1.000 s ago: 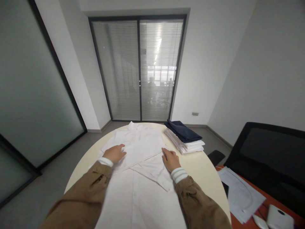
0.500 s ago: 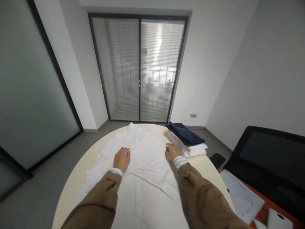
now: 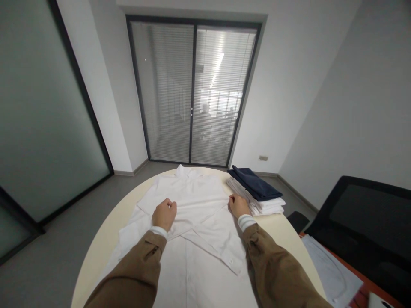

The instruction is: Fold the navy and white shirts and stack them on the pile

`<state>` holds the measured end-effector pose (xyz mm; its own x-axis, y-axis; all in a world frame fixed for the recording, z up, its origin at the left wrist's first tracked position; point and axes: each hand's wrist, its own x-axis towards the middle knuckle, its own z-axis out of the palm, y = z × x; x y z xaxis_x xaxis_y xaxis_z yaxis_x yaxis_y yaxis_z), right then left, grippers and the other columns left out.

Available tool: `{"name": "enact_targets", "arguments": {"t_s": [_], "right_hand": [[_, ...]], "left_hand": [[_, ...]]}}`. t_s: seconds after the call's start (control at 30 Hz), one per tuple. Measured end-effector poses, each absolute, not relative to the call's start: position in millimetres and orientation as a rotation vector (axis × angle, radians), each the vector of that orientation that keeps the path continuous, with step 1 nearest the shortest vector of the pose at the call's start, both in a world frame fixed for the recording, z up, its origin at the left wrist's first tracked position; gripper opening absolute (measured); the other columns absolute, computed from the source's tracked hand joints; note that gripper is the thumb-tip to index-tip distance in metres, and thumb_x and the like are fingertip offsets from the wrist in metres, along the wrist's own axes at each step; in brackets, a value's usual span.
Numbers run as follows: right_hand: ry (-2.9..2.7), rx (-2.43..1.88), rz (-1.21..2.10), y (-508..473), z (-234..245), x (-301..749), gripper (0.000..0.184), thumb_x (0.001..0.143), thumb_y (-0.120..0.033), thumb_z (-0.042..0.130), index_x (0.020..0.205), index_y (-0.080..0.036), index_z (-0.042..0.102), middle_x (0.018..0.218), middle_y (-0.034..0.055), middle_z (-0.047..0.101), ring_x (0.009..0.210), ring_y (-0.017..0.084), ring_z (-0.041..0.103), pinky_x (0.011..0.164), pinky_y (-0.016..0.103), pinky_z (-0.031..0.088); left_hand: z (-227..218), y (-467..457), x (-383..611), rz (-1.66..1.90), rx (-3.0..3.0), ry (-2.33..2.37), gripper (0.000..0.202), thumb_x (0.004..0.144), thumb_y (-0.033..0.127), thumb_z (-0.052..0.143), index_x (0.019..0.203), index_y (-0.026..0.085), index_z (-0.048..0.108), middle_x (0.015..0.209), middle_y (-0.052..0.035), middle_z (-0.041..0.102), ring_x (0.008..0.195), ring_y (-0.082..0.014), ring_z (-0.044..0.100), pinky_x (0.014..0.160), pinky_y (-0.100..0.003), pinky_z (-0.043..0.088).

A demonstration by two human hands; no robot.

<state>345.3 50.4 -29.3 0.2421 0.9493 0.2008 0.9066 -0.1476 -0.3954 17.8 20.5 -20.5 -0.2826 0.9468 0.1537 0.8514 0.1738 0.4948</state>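
A white button shirt (image 3: 195, 201) lies flat on a pale round table (image 3: 105, 239), collar at the far edge and both sleeves folded across the chest. My left hand (image 3: 164, 214) rests on the shirt's left chest with its fingers curled, pinching the fabric. My right hand (image 3: 239, 205) is at the shirt's right shoulder edge, fingers closed on the cloth there. Both arms wear brown sleeves with striped white cuffs.
A stack of folded clothes (image 3: 258, 194), white ones under a dark navy piece, sits on the table just right of my right hand. A black office chair (image 3: 362, 226) and papers (image 3: 334, 273) on an orange-brown desk are at the right. Glass doors with blinds stand ahead.
Both hands moved up the shirt from the folded sleeves toward the shoulders. Their flat fingers curled into a grip on the fabric. The view shifted slightly.
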Motion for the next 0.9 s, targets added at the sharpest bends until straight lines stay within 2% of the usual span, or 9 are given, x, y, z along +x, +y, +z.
{"name": "enact_targets", "arguments": {"t_s": [0.1, 0.23, 0.37, 0.47, 0.53, 0.63, 0.7, 0.8, 0.9], "right_hand": [[-1.655, -2.131, 0.174, 58, -27, 344, 0.031, 0.090, -0.023, 0.046, 0.100, -0.014, 0.073, 0.097, 0.0155, 0.074, 0.095, 0.025, 0.068, 0.084, 0.031, 0.045], [-1.665, -2.120, 0.250, 82, -24, 340, 0.046, 0.097, -0.037, 0.035, 0.094, -0.012, 0.075, 0.095, 0.0176, 0.073, 0.092, 0.025, 0.068, 0.082, 0.031, 0.045], [-1.683, -2.122, 0.357, 115, -24, 334, 0.038, 0.094, -0.038, 0.046, 0.089, -0.012, 0.073, 0.088, 0.0143, 0.074, 0.082, 0.021, 0.068, 0.075, 0.028, 0.046], [-1.655, -2.138, 0.344, 136, -25, 330, 0.035, 0.096, -0.032, 0.044, 0.099, -0.009, 0.070, 0.096, 0.0156, 0.073, 0.088, 0.021, 0.068, 0.077, 0.027, 0.046], [-1.626, -2.158, 0.301, 144, -27, 330, 0.038, 0.098, -0.031, 0.037, 0.111, -0.008, 0.065, 0.106, 0.0183, 0.071, 0.096, 0.023, 0.067, 0.081, 0.028, 0.045], [-1.609, -2.195, 0.256, 147, -30, 332, 0.041, 0.100, -0.032, 0.033, 0.122, -0.009, 0.059, 0.113, 0.0205, 0.068, 0.102, 0.026, 0.065, 0.084, 0.031, 0.044], [-1.637, -2.206, 0.249, 146, -31, 335, 0.041, 0.099, -0.036, 0.036, 0.123, -0.010, 0.059, 0.113, 0.0196, 0.068, 0.102, 0.027, 0.066, 0.084, 0.031, 0.044], [-1.699, -2.215, 0.224, 141, -31, 337, 0.043, 0.099, -0.039, 0.038, 0.125, -0.010, 0.057, 0.110, 0.0202, 0.069, 0.102, 0.028, 0.065, 0.085, 0.033, 0.043], [-1.768, -2.231, 0.133, 133, -27, 335, 0.045, 0.101, -0.033, 0.033, 0.135, -0.007, 0.049, 0.114, 0.0249, 0.065, 0.104, 0.029, 0.063, 0.089, 0.037, 0.040]], "left_hand": [[-25, 20, 20, 0.684, 1.870, 2.216, 0.025, 0.089, 0.037, 0.045, 0.076, 0.025, 0.062, 0.077, -0.0071, 0.071, 0.077, -0.0259, 0.066, 0.061, -0.030, 0.037], [-30, 21, 23, 0.731, 1.978, 2.208, 0.025, 0.090, 0.038, 0.046, 0.078, 0.024, 0.063, 0.076, -0.0068, 0.072, 0.077, -0.0254, 0.067, 0.065, -0.031, 0.038], [-30, 22, 23, 0.812, 2.097, 2.141, 0.023, 0.092, 0.033, 0.045, 0.085, 0.023, 0.064, 0.077, -0.0043, 0.073, 0.076, -0.0219, 0.068, 0.073, -0.030, 0.040], [-29, 22, 23, 0.851, 2.153, 2.135, 0.024, 0.094, 0.031, 0.044, 0.096, 0.021, 0.066, 0.086, -0.0055, 0.073, 0.083, -0.0225, 0.067, 0.083, -0.033, 0.042], [-29, 21, 24, 0.889, 2.201, 2.151, 0.029, 0.093, 0.030, 0.046, 0.114, 0.019, 0.064, 0.104, -0.0088, 0.071, 0.097, -0.0246, 0.065, 0.093, -0.037, 0.040], [-32, 18, 28, 0.841, 2.313, 2.112, 0.050, 0.090, 0.031, 0.051, 0.138, 0.018, 0.051, 0.136, -0.0137, 0.056, 0.124, -0.0285, 0.051, 0.107, -0.041, 0.033], [-36, 15, 30, 0.690, 2.350, 2.047, 0.056, 0.089, 0.034, 0.053, 0.143, 0.020, 0.048, 0.150, -0.0142, 0.042, 0.137, -0.0320, 0.039, 0.112, -0.043, 0.028], [-41, 10, 33, 0.456, 2.295, 1.984, 0.059, 0.090, 0.044, 0.050, 0.146, 0.025, 0.044, 0.160, -0.0129, 0.025, 0.145, -0.0389, 0.022, 0.115, -0.050, 0.022], [-41, 5, 36, 0.328, 2.239, 1.949, 0.063, 0.091, 0.053, 0.046, 0.149, 0.030, 0.039, 0.163, -0.0098, 0.015, 0.148, -0.0433, 0.008, 0.115, -0.060, 0.014]]}}
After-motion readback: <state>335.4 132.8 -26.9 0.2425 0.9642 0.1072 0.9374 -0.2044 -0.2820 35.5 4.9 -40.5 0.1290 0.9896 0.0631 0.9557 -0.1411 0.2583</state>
